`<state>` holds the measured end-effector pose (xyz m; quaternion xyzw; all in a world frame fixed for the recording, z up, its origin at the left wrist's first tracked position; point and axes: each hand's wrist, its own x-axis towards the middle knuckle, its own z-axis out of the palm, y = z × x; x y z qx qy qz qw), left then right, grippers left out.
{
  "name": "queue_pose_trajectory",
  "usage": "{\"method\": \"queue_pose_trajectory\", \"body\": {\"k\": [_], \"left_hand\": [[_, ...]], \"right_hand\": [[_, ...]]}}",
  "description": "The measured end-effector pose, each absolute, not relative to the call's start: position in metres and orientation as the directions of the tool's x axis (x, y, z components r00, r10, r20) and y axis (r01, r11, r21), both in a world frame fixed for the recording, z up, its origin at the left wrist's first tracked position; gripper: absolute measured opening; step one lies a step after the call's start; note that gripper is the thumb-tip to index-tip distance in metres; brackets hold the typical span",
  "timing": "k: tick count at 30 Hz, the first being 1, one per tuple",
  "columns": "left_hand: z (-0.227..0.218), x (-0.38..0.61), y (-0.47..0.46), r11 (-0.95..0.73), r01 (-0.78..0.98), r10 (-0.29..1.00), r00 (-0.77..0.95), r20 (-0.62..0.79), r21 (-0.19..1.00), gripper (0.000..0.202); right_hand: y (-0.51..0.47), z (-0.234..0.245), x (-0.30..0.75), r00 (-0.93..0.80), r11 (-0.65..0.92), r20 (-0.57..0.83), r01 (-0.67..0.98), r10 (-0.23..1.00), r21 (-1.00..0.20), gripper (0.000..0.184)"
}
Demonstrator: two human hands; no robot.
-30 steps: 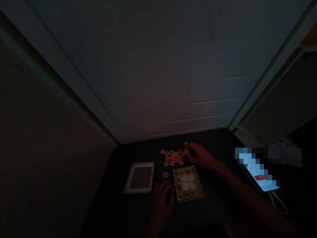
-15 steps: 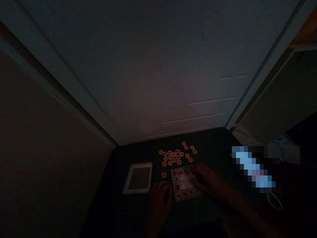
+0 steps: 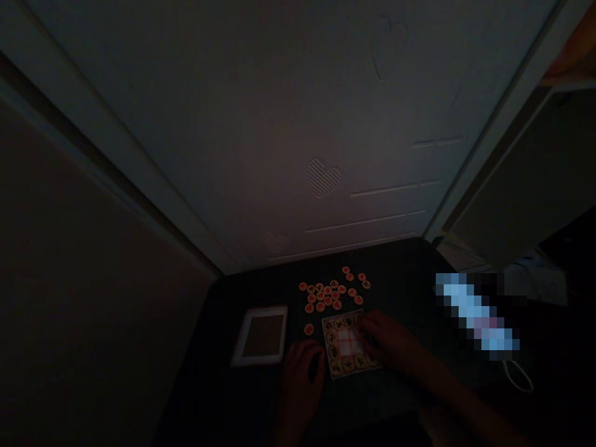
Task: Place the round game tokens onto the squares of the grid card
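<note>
The room is very dark. A small square game board [image 3: 347, 346] with round pieces along its edges lies on a dark table [image 3: 400, 273]. My right hand [image 3: 388, 341] rests on the board's right side, fingers curled over the squares there; what they hold is hidden. My left hand [image 3: 302, 372] lies curled on the table just left of the board. Several round red-marked pieces [image 3: 331, 292] are scattered beyond the board. One lone piece [image 3: 308, 329] sits left of the board.
A white-framed square tray [image 3: 262, 335] lies to the left of my left hand. A lit phone screen [image 3: 479, 316] glows at the right with a white cable [image 3: 516, 375] near it. A pale panel with heart shapes [image 3: 323, 176] rises behind the table.
My right hand came back from the loose pieces at the far side onto the board's right side, where it now stays. My left hand has stayed put.
</note>
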<state>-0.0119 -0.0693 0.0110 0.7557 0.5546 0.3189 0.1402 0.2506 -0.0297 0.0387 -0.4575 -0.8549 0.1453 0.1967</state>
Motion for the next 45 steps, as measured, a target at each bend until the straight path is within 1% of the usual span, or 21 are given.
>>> {"method": "queue_pose_trajectory", "body": {"k": [4, 6, 11, 15, 18, 23, 25, 30, 32, 35, 39, 42, 45], "left_hand": [[0.011, -0.012, -0.069, -0.351, 0.748, 0.926, 0.187, 0.329, 0.563, 0.014], [0.013, -0.011, -0.070, -0.348, 0.752, 0.926, 0.183, 0.329, 0.560, 0.013], [0.016, -0.011, -0.069, -0.345, 0.759, 0.926, 0.178, 0.334, 0.552, 0.014], [0.014, -0.011, -0.070, -0.351, 0.748, 0.924, 0.178, 0.339, 0.563, 0.015], [0.012, -0.012, -0.070, -0.352, 0.744, 0.923, 0.174, 0.343, 0.568, 0.016], [0.008, -0.012, -0.069, -0.362, 0.741, 0.916, 0.170, 0.364, 0.566, 0.015], [0.009, -0.012, -0.070, -0.352, 0.732, 0.918, 0.150, 0.366, 0.583, 0.015], [0.016, -0.012, -0.075, -0.272, 0.695, 0.926, 0.000, 0.378, 0.665, 0.018], [0.021, -0.009, -0.077, -0.260, 0.687, 0.923, -0.031, 0.384, 0.679, 0.020], [0.034, 0.001, -0.077, -0.298, 0.673, 0.926, 0.030, 0.377, 0.677, 0.020], [0.057, 0.025, -0.066, -0.384, 0.656, 0.919, 0.204, 0.337, 0.650, 0.018], [0.068, 0.042, -0.052, -0.404, 0.701, 0.915, 0.308, 0.261, 0.588, 0.017], [0.068, 0.053, -0.039, -0.411, 0.758, 0.911, 0.351, 0.215, 0.506, 0.018]], "right_hand": [[-0.028, 0.036, 0.251, -0.508, 0.534, 0.187, 0.725, 0.841, -0.434, 0.022], [-0.027, 0.037, 0.250, -0.499, 0.523, 0.187, 0.707, 0.846, -0.476, 0.022], [-0.025, 0.047, 0.252, -0.467, 0.462, 0.173, 0.627, 0.867, -0.627, 0.021], [-0.023, 0.043, 0.265, -0.382, 0.405, 0.194, 0.613, 0.904, -0.678, 0.019], [-0.026, 0.028, 0.281, -0.288, 0.365, 0.228, 0.650, 0.930, -0.667, 0.017], [-0.034, 0.003, 0.304, -0.176, 0.333, 0.310, 0.738, 0.934, -0.586, 0.018], [-0.036, -0.001, 0.307, -0.161, 0.324, 0.320, 0.760, 0.934, -0.564, 0.017], [-0.037, -0.003, 0.307, -0.161, 0.330, 0.344, 0.788, 0.925, -0.519, 0.016], [-0.037, -0.004, 0.307, -0.171, 0.344, 0.356, 0.790, 0.919, -0.508, 0.017], [-0.037, -0.005, 0.307, -0.171, 0.351, 0.366, 0.785, 0.915, -0.510, 0.017], [-0.038, -0.004, 0.305, -0.166, 0.345, 0.355, 0.774, 0.920, -0.530, 0.017], [-0.038, -0.001, 0.304, -0.145, 0.334, 0.359, 0.769, 0.922, -0.546, 0.018], [-0.039, 0.001, 0.303, -0.145, 0.341, 0.360, 0.743, 0.922, -0.576, 0.018]]}}
